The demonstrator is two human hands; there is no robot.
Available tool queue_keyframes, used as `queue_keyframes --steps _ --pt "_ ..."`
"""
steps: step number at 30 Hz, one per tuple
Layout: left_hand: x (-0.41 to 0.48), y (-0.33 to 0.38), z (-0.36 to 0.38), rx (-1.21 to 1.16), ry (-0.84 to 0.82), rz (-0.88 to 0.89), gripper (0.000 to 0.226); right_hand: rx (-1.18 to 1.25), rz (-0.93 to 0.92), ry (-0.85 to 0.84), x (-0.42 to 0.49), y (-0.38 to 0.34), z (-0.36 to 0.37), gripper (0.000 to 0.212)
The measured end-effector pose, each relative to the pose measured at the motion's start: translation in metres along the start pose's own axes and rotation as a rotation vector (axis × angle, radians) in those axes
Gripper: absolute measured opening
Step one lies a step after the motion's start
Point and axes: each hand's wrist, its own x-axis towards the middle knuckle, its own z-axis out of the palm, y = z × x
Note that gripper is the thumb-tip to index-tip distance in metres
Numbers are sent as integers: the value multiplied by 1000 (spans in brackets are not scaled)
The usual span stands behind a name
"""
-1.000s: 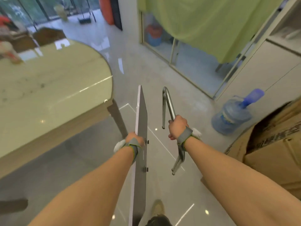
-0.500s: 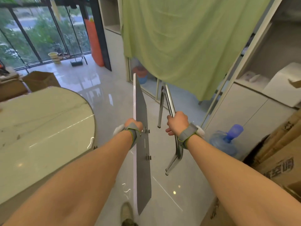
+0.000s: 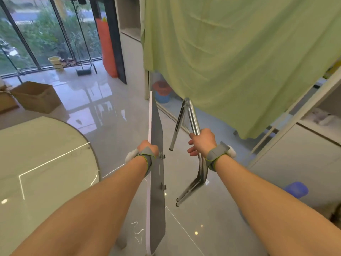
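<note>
The left hand (image 3: 147, 149) curls round the edge of a grey panel (image 3: 157, 191), held upright on edge above the floor (image 3: 110, 126). Just beside it, the right hand (image 3: 202, 141) wraps a bent chrome frame (image 3: 193, 121). Farther off stands a cardboard box (image 3: 35, 97), contents hidden; a yellow bucket (image 3: 54, 60) sits by the window (image 3: 46, 34).

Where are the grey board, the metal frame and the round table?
grey board (image 3: 158, 175), head view, flat grey face.
metal frame (image 3: 193, 117), head view, upper tube.
round table (image 3: 46, 163), head view, bare top.
</note>
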Motion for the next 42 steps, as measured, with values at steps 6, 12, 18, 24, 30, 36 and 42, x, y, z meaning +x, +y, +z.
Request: queue_keyframes --steps 6,12,18,24,30,36,42 --pt "95 46 -19 -1 68 10 33 18 1 -77 111 -38 23 30" --pt "190 93 -21 -2 128 8 31 29 -21 -162 231 -68 44 31" --pt "300 167 -33 -12 207 -32 31 27 -88 -287 370 -124 63 25" --pt "390 223 -75 -82 278 -91 33 -28 -158 -362 472 -197 96 30" --pt "482 235 -122 -158 348 -136 30 -60 -191 -436 552 -262 166 28" --pt "610 221 -188 -219 384 -186 30 -113 -238 -430 631 -330 283 20" --pt "711 220 -253 -272 381 -208 30 -151 -229 -431 694 -403 380 21"
